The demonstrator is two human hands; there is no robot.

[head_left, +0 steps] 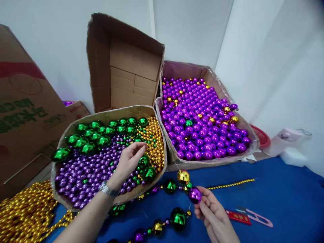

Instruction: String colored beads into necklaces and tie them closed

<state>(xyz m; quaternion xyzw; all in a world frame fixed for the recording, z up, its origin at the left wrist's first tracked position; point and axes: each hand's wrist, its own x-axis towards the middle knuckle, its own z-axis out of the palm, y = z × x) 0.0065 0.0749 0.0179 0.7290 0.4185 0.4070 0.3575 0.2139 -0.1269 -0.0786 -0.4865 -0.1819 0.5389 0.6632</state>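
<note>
My left hand, with a watch on the wrist, hovers over an open box of beads. Its thumb and fingers are pinched together; what they hold, if anything, is too small to make out. Small purple beads, large green beads and small gold beads fill that box. My right hand grips a shiny purple bead between thumb and fingers. Right beside it are a gold bead and a small green bead, with a thin wire or thread sticking out above the gold one.
A second box heaped with purple beads stands behind at right. An upright carton rises behind. Strung beads lie in front on the blue cloth. Gold bead strands pile up left. Pink-handled scissors or cutter lie right.
</note>
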